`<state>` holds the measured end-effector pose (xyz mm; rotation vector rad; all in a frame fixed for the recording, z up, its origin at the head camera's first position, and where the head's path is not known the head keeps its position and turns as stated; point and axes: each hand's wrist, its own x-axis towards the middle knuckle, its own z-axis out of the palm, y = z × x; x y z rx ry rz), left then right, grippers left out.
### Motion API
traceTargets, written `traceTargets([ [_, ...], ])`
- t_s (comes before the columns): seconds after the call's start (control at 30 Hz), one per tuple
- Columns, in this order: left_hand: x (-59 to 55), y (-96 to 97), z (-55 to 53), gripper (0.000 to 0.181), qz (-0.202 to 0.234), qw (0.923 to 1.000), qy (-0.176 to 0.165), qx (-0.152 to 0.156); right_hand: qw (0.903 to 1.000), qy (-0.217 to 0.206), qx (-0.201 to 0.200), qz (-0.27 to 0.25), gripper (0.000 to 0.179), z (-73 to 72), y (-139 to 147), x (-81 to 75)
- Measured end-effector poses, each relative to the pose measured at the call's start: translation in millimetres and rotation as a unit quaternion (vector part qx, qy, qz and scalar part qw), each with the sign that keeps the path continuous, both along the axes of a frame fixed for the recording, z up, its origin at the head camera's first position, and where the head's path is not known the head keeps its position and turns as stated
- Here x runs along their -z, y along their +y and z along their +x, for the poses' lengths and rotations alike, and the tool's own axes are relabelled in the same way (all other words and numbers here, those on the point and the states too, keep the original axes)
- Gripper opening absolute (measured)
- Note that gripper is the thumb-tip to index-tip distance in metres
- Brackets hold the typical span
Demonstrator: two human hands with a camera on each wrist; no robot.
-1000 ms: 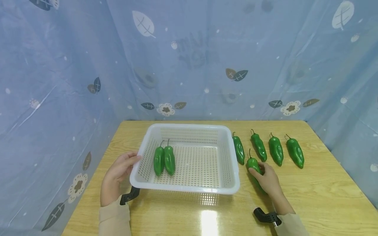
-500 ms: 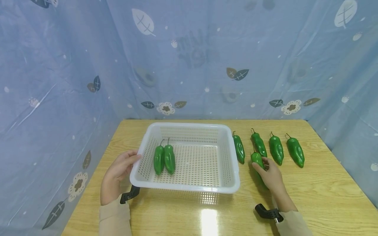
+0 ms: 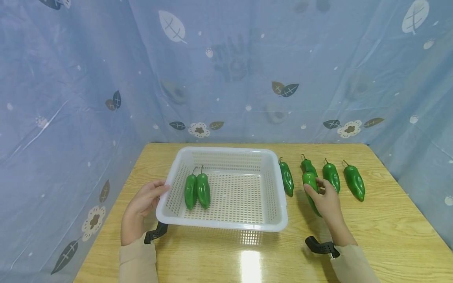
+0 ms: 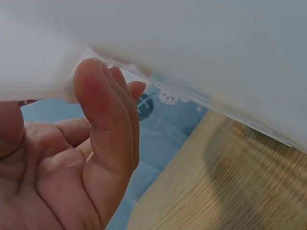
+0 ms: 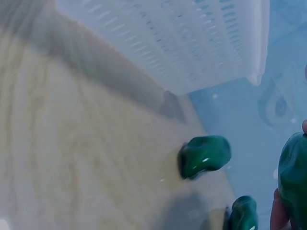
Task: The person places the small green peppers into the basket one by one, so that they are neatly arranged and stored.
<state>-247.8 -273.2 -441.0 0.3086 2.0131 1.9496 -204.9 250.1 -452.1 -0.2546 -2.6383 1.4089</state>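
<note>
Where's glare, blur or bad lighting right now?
Head: white glare patch on the table; left wrist: dim, basket pale and featureless, left hand clearer; right wrist: bluish cast, table grain soft, shadow alongside the basket.

No legible txt. Blue curtain (image 3: 226,98) has faint lettering (image 3: 238,70), upper ctr, too blurred to read.

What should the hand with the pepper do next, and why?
Probably the right hand should move its green pepper left, over the white basket. Two other peppers lie together at the basket's left side, with bare bottom to their right. The left hand grips the basket's left rim, which may help keep it steady.
</note>
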Motion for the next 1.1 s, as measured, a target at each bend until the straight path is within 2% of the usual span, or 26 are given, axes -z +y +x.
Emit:
traceTargets([
  [0.3, -2.4, 0.8, 0.4, 0.050, -0.002, 0.9999, -0.007, -0.009, 0.9992, 0.038, 0.003, 0.012, 0.073, -12.9, -4.8, -21.9],
  [0.53, -2.1, 1.6, -0.1, 0.050, -0.003, 0.9999, -0.010, -0.013, 0.9989, 0.045, -0.007, 0.014, 0.073, -19.8, -12.8, -39.4],
  [0.83, 1.0, 1.2, -1.5, 0.050, -0.007, 0.9997, -0.018, -0.017, 0.9981, 0.053, -0.024, 0.020, 0.075, -29.2, -28.8, -54.8],
  [1.1, 1.4, -0.3, -1.0, 0.050, -0.016, 0.9997, -0.011, -0.014, 0.9976, 0.060, -0.033, 0.009, 0.073, -39.3, -47.5, -69.3],
])
